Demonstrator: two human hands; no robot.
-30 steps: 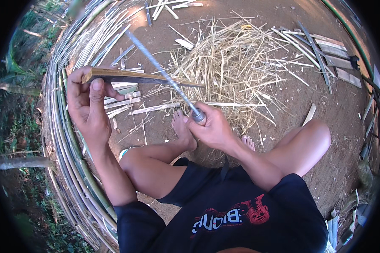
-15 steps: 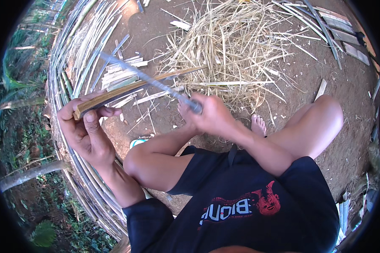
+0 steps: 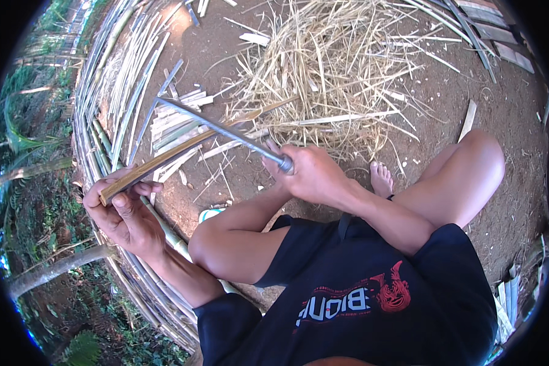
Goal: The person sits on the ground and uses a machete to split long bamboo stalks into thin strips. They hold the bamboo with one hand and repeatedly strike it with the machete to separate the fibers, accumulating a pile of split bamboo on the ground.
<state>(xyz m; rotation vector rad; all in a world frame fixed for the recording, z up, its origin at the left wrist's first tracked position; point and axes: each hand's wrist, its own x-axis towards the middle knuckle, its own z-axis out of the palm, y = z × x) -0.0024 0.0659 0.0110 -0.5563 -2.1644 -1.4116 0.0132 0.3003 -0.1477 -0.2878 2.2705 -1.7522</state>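
Note:
My left hand (image 3: 131,226) pinches the near end of a long split bamboo strip (image 3: 165,157) between thumb and fingers. The strip slants up to the right, its far end over the straw-like shavings (image 3: 323,73). My right hand (image 3: 317,174) is wrapped round the handle of a long-bladed knife (image 3: 226,132), and the handle is mostly hidden in the fist. Its narrow grey blade points up and left and crosses over the strip around its middle. Whether the edge touches the strip I cannot tell.
Flat pale bamboo slats (image 3: 180,125) lie in a pile beyond the strip. On the left, a railing of bamboo poles (image 3: 143,293) curves past green plants (image 3: 79,293). Planks (image 3: 494,32) rest at the far right. My bent legs (image 3: 451,174) flank the dirt ground (image 3: 433,116).
The blade, blurred before, now shows sharply, with its tip a little lower and further right. My left hand and the strip's near end sit slightly lower. The whole view has shifted a little.

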